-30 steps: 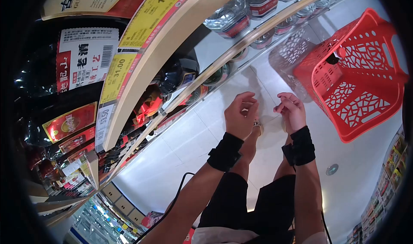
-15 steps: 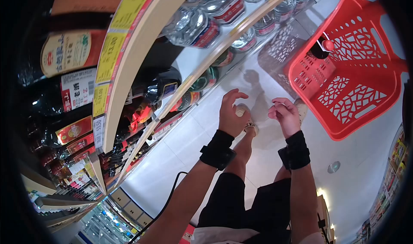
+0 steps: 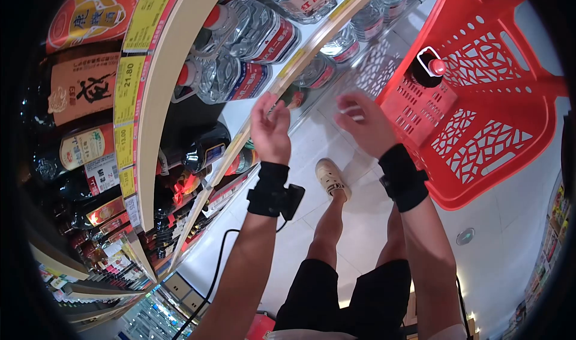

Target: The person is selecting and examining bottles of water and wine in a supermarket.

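My left hand [image 3: 270,130] is raised in front of the shelf edge, with its fingers loosely spread and nothing in them. Close by on the shelf lie large clear plastic jugs [image 3: 231,76] with red caps and red-and-blue labels. My right hand [image 3: 367,124] hovers beside the near side of a red shopping basket [image 3: 480,187], fingers bent but apart, slightly blurred, and holding nothing. Inside the basket is a dark bottle [image 3: 425,73] with a red cap and a white carrying handle. Both wrists wear black bands.
To the left, dark bottles [image 3: 84,148] fill a shelf behind yellow price tags [image 3: 124,88]. More clear jugs [image 3: 342,45] stand on the lower level. Below are the pale tiled floor [image 3: 288,232] and my foot in a beige clog [image 3: 330,177]. A black cable [image 3: 221,262] hangs beside my left arm.
Both hands have moved forward and left, the left one up to the shelf edge. My right hand's fingers have loosened from a pinch. The view has shifted, showing more jugs.
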Action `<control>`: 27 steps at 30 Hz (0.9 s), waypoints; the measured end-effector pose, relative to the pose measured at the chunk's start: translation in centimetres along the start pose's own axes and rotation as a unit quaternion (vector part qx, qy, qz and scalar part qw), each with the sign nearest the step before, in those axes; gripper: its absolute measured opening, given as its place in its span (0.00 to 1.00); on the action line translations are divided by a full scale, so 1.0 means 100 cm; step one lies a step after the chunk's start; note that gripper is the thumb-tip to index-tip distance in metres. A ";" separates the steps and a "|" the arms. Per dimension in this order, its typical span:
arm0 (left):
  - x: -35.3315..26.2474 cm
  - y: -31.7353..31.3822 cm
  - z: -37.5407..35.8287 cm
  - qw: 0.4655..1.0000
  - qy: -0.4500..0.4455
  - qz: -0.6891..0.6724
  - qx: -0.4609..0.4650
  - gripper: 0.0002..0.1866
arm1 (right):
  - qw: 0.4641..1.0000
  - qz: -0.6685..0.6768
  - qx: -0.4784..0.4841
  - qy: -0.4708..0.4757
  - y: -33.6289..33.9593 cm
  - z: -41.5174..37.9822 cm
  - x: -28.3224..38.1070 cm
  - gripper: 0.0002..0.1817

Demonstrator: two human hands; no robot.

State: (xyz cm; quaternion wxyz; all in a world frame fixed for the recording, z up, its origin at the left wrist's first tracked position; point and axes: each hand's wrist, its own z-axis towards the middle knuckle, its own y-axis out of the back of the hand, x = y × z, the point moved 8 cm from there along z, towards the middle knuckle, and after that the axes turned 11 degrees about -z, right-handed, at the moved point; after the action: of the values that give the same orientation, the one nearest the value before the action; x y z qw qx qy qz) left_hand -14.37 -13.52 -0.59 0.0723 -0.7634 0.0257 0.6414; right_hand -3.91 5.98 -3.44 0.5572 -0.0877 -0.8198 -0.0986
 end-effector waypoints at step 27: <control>-0.040 -0.145 0.148 0.988 -0.082 -0.002 0.128 0.19 | 0.888 -0.334 -0.277 0.154 0.041 0.185 0.179 0.48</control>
State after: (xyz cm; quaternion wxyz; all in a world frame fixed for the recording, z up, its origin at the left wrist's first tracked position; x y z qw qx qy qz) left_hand -27.59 2.71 2.03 0.1725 -0.6928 0.0998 0.6930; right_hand -25.97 15.38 6.87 0.5636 0.0566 -0.6438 -0.5144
